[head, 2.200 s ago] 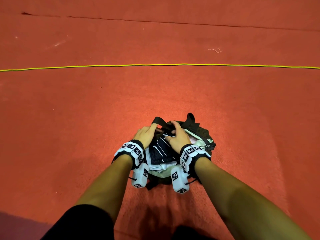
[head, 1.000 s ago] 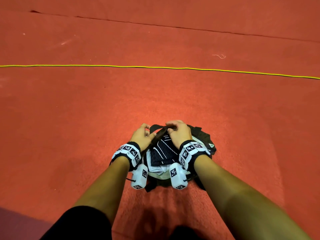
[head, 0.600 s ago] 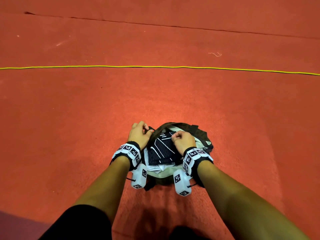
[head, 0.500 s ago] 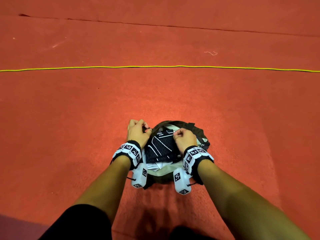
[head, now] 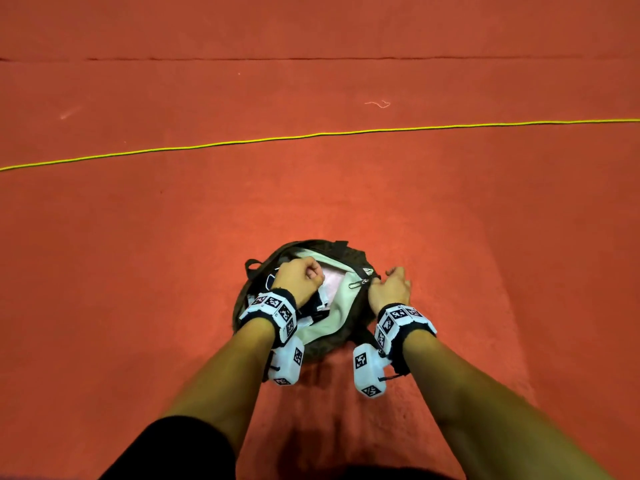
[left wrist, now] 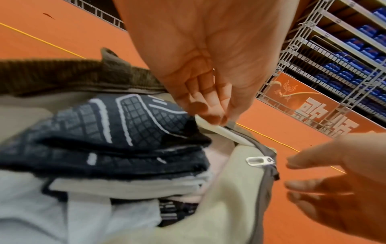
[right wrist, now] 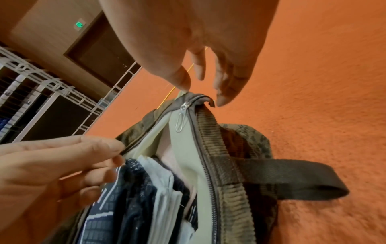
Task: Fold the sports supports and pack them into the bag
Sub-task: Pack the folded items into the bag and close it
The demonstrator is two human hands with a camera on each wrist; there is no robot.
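Pinching the bag (head: 341, 249) rim with my left hand (head: 300, 279) – right hand (head: 390, 289) fingers loose beside the zipper pull (left wrist: 259, 161) – folded supports (left wrist: 117, 135) stacked inside on the floor (head: 173, 237).

My forearms are bare. Each wrist carries a black band (head: 287, 296) ringed with white blocks printed in black square markers. A white camera pod (head: 286, 363) hangs under my left wrist, another (head: 367, 373) under my right wrist, with a thin black cable. Dark cloth (head: 180, 448) covers my knee, below my left forearm.
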